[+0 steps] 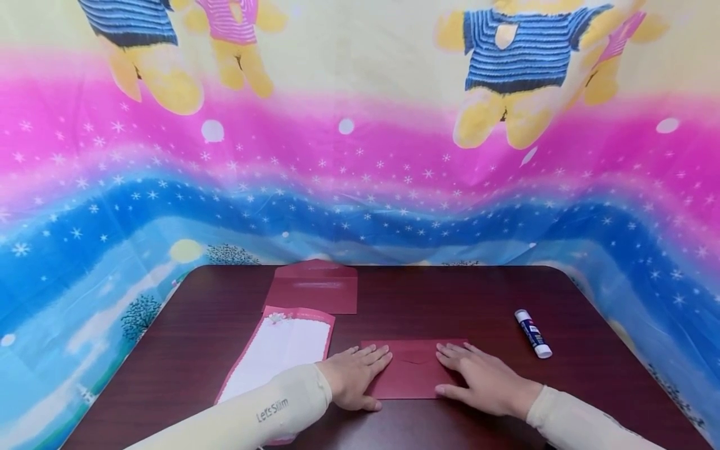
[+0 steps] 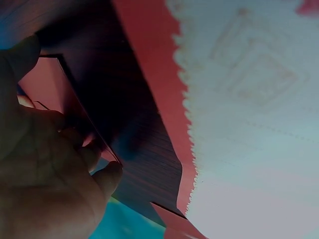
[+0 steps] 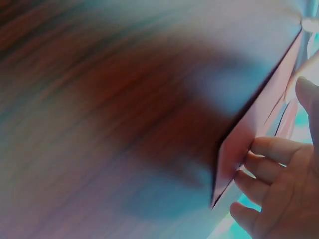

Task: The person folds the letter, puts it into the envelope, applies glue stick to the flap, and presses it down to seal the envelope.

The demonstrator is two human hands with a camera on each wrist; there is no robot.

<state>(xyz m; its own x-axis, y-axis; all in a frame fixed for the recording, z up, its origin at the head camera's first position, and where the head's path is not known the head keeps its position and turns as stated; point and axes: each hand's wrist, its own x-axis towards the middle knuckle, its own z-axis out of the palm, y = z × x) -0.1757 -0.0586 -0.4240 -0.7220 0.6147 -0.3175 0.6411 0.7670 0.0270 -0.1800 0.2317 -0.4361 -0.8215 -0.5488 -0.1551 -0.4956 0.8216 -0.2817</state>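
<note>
A dark red envelope [image 1: 415, 375] lies flat on the table with its pointed flap folded down. My left hand [image 1: 355, 375] rests on its left end, fingers extended. On the right end lies my right hand [image 1: 486, 380], its fingers also straight and spread a little. In the left wrist view the left hand [image 2: 55, 159] touches the envelope [image 2: 47, 84] along its edge. The right wrist view has the right hand's [image 3: 279, 184] fingertips against the envelope [image 3: 237, 152].
A red-bordered white letter sheet [image 1: 281, 350] lies left, partly under the left sleeve. Behind it is another red envelope [image 1: 315, 294], its flap raised. A glue stick [image 1: 533, 334] lies at the right of the brown table [image 1: 439, 300]. A patterned curtain [image 1: 360, 169] hangs behind.
</note>
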